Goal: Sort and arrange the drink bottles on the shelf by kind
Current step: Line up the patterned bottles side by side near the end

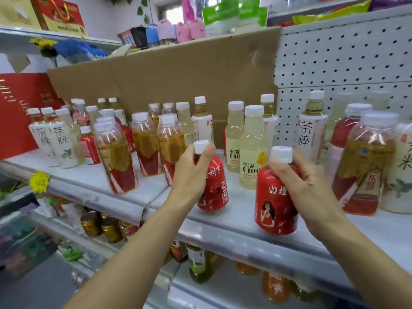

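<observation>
Right hand (305, 184) tight round nearer red bottle (276, 201), left hand (191, 172) round farther red bottle (215, 188).

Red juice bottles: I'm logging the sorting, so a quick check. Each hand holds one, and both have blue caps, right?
Almost. The left hand holds one red juice bottle and the right hand the other red bottle, but the head view shows white caps, not blue.

juice bottles (214, 188): red wrap, white lettering, white caps
tea bottles (311, 134): white label, black characters
pegboard (345, 61): white, dark dotted holes
cardboard (178, 79): plain brown
</observation>
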`<state>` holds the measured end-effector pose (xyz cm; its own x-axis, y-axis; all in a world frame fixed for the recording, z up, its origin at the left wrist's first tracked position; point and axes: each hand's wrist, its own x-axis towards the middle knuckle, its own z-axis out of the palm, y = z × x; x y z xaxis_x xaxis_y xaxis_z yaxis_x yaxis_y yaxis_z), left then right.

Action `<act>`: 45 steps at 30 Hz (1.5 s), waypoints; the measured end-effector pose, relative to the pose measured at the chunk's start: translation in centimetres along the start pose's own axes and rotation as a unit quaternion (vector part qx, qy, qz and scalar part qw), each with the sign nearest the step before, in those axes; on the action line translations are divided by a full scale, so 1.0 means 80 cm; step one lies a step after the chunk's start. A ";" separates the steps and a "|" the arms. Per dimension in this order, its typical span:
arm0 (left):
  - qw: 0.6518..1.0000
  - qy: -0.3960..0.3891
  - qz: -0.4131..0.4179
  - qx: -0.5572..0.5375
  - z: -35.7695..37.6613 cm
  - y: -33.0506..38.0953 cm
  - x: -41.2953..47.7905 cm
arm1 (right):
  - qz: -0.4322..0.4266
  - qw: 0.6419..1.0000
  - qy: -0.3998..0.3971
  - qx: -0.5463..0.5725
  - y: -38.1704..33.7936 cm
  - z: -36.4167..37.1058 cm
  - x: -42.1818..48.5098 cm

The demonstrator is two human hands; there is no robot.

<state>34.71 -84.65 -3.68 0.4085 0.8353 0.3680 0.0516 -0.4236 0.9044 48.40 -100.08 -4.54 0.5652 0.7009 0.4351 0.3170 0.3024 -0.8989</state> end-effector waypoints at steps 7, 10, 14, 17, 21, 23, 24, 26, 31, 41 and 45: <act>0.996 -0.076 0.035 -0.001 0.028 -0.039 0.070 | 0.016 0.995 0.045 -0.082 0.024 0.019 0.005; 0.995 -0.097 0.032 0.025 0.037 -0.047 0.101 | 0.006 0.980 0.056 -0.190 0.027 0.035 0.009; 0.987 -0.145 0.053 0.047 0.040 -0.065 0.118 | 0.017 0.964 0.056 -0.261 0.027 0.060 0.026; 0.982 -0.175 0.059 -0.035 0.023 -0.079 0.105 | 0.007 0.973 0.052 -0.226 0.034 0.086 0.045; 0.966 -0.241 0.091 -0.017 -0.006 -0.081 0.079 | -0.006 0.975 0.028 -0.221 0.040 0.122 0.071; 0.965 -0.240 0.103 0.034 -0.013 -0.083 0.076 | -0.005 0.983 0.044 -0.179 0.040 0.122 0.077; 0.964 -0.233 0.111 0.056 -0.015 -0.087 0.078 | -0.018 0.984 0.075 -0.163 0.036 0.118 0.078; 0.963 -0.234 0.112 0.069 -0.017 -0.091 0.082 | -0.066 0.964 0.194 -0.170 0.022 0.103 0.081; 0.968 -0.226 0.097 0.041 -0.007 -0.086 0.078 | -0.022 0.948 0.248 -0.197 0.002 0.079 0.126; 0.973 -0.138 0.181 0.038 0.007 0.007 0.118 | -0.007 0.962 0.143 -0.232 -0.002 0.047 0.119; 0.977 -0.176 0.115 0.041 0.036 0.050 0.173 | -0.024 0.964 0.143 -0.222 -0.012 0.020 0.088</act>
<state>43.19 -75.77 4.41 0.7053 0.5490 0.4486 -0.0112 -0.6241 0.7813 50.87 -94.42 -0.65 0.7078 0.4676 0.5294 0.6077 -0.0210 -0.7939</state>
